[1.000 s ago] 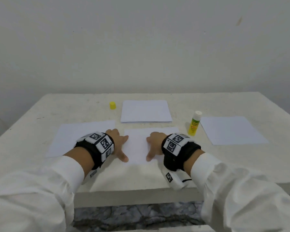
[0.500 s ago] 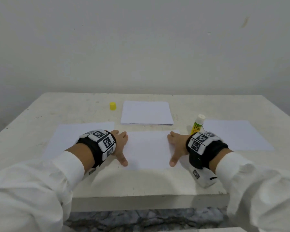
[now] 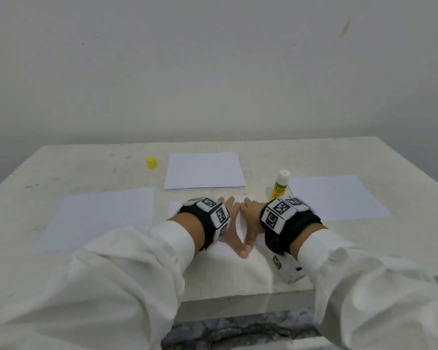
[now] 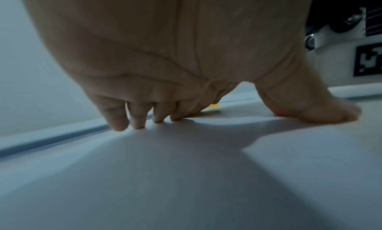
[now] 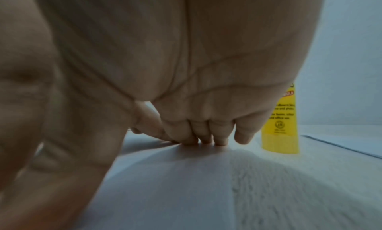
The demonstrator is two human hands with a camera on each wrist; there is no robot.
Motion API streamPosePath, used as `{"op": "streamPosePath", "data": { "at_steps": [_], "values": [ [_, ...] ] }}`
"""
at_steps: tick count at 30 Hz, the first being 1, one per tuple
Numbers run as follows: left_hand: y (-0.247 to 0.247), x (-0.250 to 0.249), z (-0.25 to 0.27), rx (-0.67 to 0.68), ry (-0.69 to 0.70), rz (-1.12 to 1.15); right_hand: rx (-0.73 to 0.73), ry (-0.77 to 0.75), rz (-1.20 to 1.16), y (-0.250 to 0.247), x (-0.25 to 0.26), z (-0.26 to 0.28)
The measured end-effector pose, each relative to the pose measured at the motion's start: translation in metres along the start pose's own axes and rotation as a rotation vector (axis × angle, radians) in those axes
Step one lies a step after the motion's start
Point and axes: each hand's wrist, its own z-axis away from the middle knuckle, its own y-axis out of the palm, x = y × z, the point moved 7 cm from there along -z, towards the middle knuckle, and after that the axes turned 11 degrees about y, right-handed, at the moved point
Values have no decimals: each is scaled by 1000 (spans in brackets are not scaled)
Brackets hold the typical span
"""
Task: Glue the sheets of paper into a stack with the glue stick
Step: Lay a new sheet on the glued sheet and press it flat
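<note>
- Your left hand [image 3: 229, 218] and right hand [image 3: 249, 218] lie flat with the fingers spread, side by side, pressing down on the middle sheet [image 3: 243, 223]. The thumbs touch near the front edge. Neither hand holds anything.
- The middle sheet lies near the front of the tabletop [image 3: 99, 173]. I cannot tell if there is another sheet glued under it.
- The glue stick [image 3: 280, 185] stands up just behind your right wrist, with its cap off. The yellow cap [image 3: 152, 162] sits well away, to the left of the far pile of paper [image 3: 204, 170].
- One loose sheet [image 3: 99, 215] lies to the left and another sheet [image 3: 336, 195] to the right.
- Watch out: if you pull your right hand back fast, your wrist may knock the glue stick over, and it may roll onto the right sheet.
- If you push sideways while you press, the sheet may slide or wrinkle, and the edges will not line up.
- The glue is open to the air, so it may dry out if it waits too long.
</note>
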Motion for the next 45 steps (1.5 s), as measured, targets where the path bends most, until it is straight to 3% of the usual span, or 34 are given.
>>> {"op": "streamPosePath", "data": {
  "at_steps": [5,14,22,29,32,37,45],
  "values": [
    [16,38,26,93,-95,27,21,15,-52,-2,-3,2],
    [41,102,75,137,-120,10,61,17,4,-7,1,21],
    [45,108,77,153,-187,-5,72,-313,137,-8,82,62],
    [42,106,79,77,-184,0,-27,-392,148,-23,126,61],
    [42,109,80,48,-196,7,1,-289,73,-19,103,37],
    [39,107,79,45,-177,-30,69,-90,-1,-17,21,24],
    [33,105,79,40,-184,-39,132,-66,82,-3,-15,28]
  ]
}}
